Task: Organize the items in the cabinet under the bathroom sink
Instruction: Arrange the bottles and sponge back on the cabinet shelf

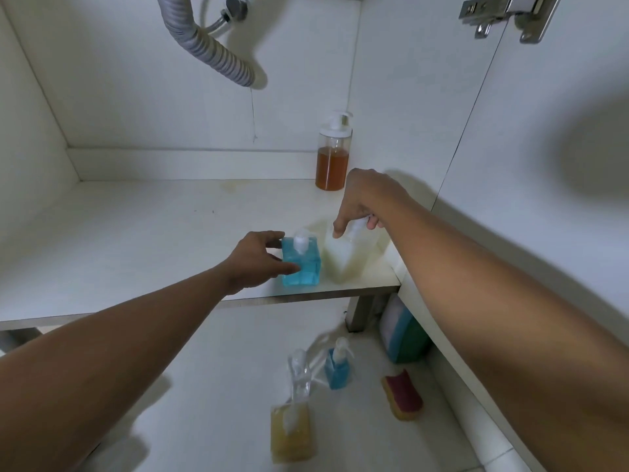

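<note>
Blue pump bottle [301, 264] upright near the front edge of the cabinet shelf [153, 233], clasped from its left by the left hand [257, 258], thumb and fingers curled round it. Just beside it, pale pump bottle [342, 260], pump head pinched from above by the right hand [360, 202]. Amber pump bottle [333, 165] in the back right corner. On the floor below, sponge [403, 395].

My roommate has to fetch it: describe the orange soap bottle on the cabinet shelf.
Find the grey ribbed drain hose, then drop to the white shelf beneath it. The amber pump bottle stands alone in the far right corner. It is round and tall, unlike the square blue bottle and square milky bottle at the front edge.
</note>
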